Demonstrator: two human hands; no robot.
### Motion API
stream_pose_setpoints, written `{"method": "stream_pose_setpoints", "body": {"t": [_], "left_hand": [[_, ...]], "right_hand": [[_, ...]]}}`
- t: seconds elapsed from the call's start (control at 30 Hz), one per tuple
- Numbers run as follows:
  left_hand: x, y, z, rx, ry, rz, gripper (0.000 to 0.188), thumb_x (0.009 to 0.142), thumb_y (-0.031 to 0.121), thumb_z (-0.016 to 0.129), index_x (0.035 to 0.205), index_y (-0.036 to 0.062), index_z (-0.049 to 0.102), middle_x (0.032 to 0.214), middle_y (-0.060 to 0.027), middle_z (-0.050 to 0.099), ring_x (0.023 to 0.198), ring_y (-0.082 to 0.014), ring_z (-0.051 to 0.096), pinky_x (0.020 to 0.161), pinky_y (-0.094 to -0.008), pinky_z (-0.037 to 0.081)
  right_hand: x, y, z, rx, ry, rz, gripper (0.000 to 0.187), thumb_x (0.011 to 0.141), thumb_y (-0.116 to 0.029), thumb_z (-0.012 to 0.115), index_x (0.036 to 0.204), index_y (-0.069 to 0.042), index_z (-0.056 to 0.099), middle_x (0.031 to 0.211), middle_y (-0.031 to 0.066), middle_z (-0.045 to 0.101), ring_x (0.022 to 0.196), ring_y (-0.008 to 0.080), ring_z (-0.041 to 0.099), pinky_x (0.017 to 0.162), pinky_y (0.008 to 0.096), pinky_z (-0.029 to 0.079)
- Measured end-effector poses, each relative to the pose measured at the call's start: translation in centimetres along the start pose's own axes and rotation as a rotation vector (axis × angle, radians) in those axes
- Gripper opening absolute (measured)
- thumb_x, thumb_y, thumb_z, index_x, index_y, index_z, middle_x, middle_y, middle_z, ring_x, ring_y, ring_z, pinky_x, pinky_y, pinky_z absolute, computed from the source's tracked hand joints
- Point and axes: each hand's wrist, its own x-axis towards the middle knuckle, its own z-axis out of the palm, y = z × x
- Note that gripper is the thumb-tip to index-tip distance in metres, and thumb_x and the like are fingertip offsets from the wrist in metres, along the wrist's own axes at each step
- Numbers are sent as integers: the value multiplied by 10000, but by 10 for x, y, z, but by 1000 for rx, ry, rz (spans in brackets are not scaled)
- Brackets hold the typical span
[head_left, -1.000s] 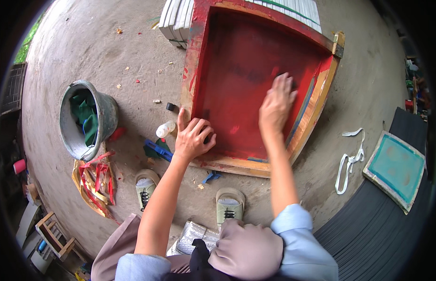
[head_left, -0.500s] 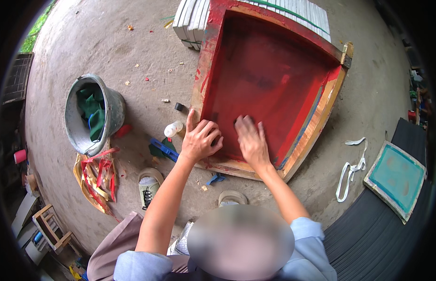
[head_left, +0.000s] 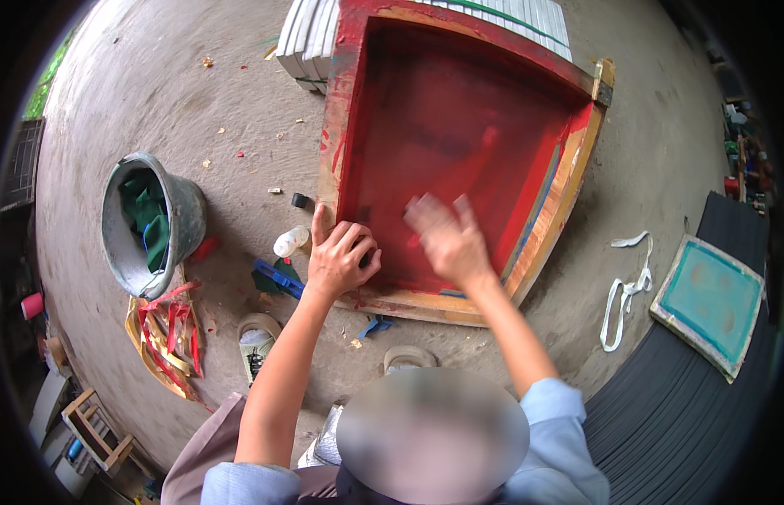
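A wooden screen-printing frame [head_left: 540, 244] with a dark red mesh [head_left: 459, 109] lies tilted in front of me. Red paint smears its wood. My left hand [head_left: 341, 261] is closed over the frame's near left corner, its index finger stretched along the left rail and the others curled inward. Over the near part of the mesh is my right hand [head_left: 449, 238], fingers extended and blurred by motion; whether it touches the mesh I cannot tell. Beside my left hand stand a small white-capped bottle [head_left: 291, 241], a black cap [head_left: 300, 200] and a blue tool [head_left: 278, 278].
White stacked bundles [head_left: 308, 42] tied with green strap sit under the frame's far end. At left are a grey bucket [head_left: 190, 215] with green cloth and a pile of red and yellow strips [head_left: 165, 337]. White cord [head_left: 624, 295] and a teal screen [head_left: 712, 295] lie at right.
My right hand has shifted left relative to the frame, its fingers swinging leftward. My left hand stays at the corner. The whole view has shifted slightly.
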Motion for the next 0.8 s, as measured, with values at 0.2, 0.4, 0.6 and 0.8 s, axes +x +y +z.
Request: {"method": "stream_pose_setpoints", "body": {"t": [0.2,0.4,0.6,0.8], "left_hand": [[5,5,0,3,7,-2,117,708,220,726,715,159,626,836,53,579,821,-113,602,1151,-571,224],[-3,1,-2,-8,-1,-8,118,711,221,724,711,158,625,837,50,582,823,-114,605,1153,-573,220],[4,4,0,-5,-3,-5,113,720,226,719,712,158,629,839,48,582,826,-115,603,1155,-570,217],[-3,0,-2,2,-10,-1,119,721,235,719,713,153,633,841,45,583,836,-113,602,1161,-565,217]], "right_hand": [[42,25,-17,-50,389,725,465,960,-145,443,1412,-38,443,1530,101,350,1441,253,270,1156,592,145],[22,9,-9,-77,121,144,473,893,-199,529,1359,-127,540,1446,30,487,1394,197,374,1159,595,125],[32,11,-13,-124,238,536,472,932,-151,494,1395,-63,467,1544,100,312,1437,275,273,1151,565,208],[2,28,-17,-205,-1,102,559,883,-196,536,1431,-137,446,1530,0,370,1438,171,286,1180,563,95]]}}
